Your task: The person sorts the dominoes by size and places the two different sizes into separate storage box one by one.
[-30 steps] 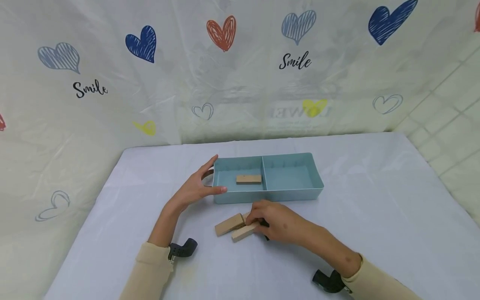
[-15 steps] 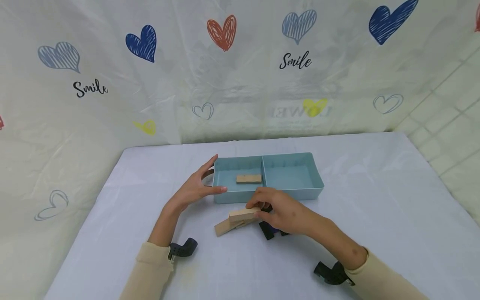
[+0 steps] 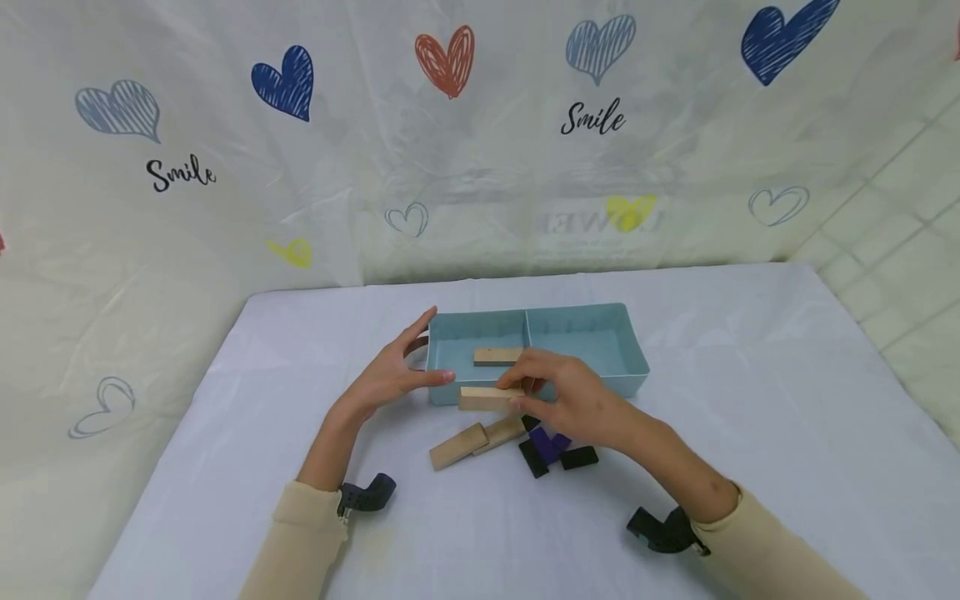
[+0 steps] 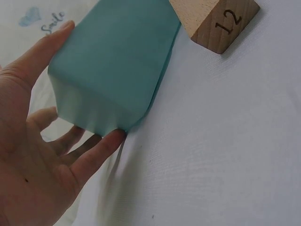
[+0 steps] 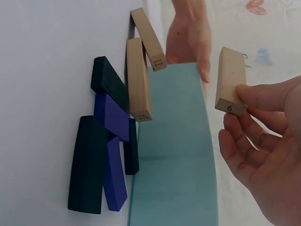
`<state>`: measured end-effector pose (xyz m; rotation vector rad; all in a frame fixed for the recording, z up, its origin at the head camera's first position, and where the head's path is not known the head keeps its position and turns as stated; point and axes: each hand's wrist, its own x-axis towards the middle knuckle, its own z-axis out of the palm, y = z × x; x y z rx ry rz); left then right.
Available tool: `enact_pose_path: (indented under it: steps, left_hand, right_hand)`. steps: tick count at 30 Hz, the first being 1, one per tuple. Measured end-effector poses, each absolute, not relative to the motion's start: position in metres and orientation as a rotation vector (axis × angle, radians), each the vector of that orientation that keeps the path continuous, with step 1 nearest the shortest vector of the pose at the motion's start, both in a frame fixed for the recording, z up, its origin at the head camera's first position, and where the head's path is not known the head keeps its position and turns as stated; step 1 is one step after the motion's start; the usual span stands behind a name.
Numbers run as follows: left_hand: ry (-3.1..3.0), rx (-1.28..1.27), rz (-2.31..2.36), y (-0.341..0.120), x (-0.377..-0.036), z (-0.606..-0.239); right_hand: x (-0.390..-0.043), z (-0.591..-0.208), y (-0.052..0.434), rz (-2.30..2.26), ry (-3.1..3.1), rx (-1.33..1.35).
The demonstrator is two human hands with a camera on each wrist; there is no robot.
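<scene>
A light blue two-compartment tray (image 3: 626,354) (image 4: 113,66) (image 5: 174,155) stands mid-table. One wooden block (image 3: 495,356) lies in its left compartment. My right hand (image 3: 558,396) (image 5: 263,141) pinches another wooden block (image 3: 487,398) (image 5: 231,80), marked 6, by its end and holds it in the air at the tray's near wall. My left hand (image 3: 393,375) (image 4: 42,141) rests open against the tray's left end, thumb on the near corner. Two more wooden blocks (image 3: 459,447) (image 5: 138,77) lie on the table below the tray, one marked 12 (image 4: 216,21).
Several dark blocks, black (image 3: 579,457) (image 5: 87,162) and purple (image 3: 547,444) (image 5: 112,115), lie beside the wooden ones just in front of the tray. A white cloth (image 3: 750,417) covers the table. A heart-printed plastic sheet (image 3: 480,125) hangs behind.
My right hand has lifted one wooden block off the pile and carried it up toward the tray's near wall, uncovering the dark blocks. The left hand has stayed on the tray.
</scene>
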<state>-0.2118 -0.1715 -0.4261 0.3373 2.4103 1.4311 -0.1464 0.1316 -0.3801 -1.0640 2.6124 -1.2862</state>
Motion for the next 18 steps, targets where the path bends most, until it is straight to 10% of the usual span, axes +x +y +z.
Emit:
enact_pose_path:
  steps: [18]
  left_hand:
    - [2.419, 0.304, 1.416, -0.1704, -0.2108, -0.4262]
  right_hand:
    - [-0.1541, -0.3699, 0.1335, -1.344, 2.655, -1.063]
